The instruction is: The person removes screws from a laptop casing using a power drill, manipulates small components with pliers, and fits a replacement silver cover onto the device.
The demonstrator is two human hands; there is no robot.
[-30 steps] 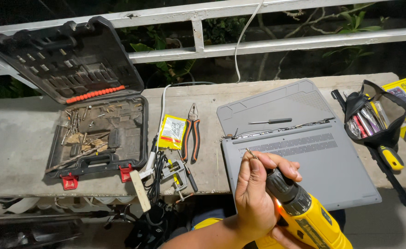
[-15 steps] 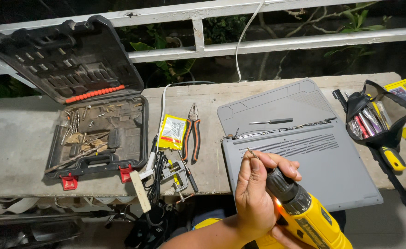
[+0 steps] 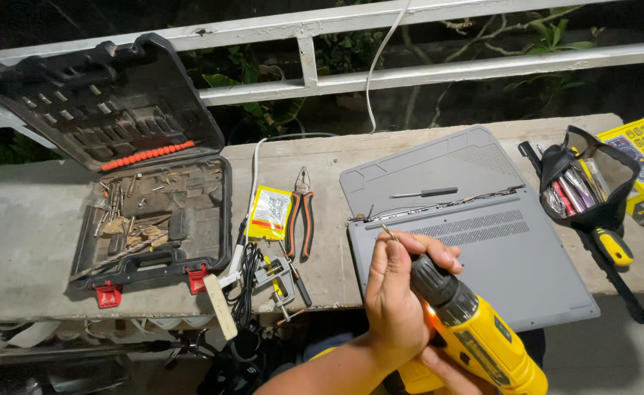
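Left hand (image 3: 396, 292) is curled nearly closed around the black chuck of a yellow cordless drill (image 3: 475, 333), fingertips pinching a thin bit (image 3: 388, 232) that points up and left. Right hand (image 3: 446, 366) shows only partly at the bottom edge, wrapped around the drill's grip. Both hover over the near left corner of a grey laptop (image 3: 497, 249) lying underside up on the concrete ledge (image 3: 22, 234). A small screwdriver (image 3: 424, 193) lies on the laptop's far panel. Left of it lie pliers (image 3: 301, 212) and an open tool case (image 3: 153, 219); a tool pouch (image 3: 589, 190) sits right. Bare ledge remains at the far left.
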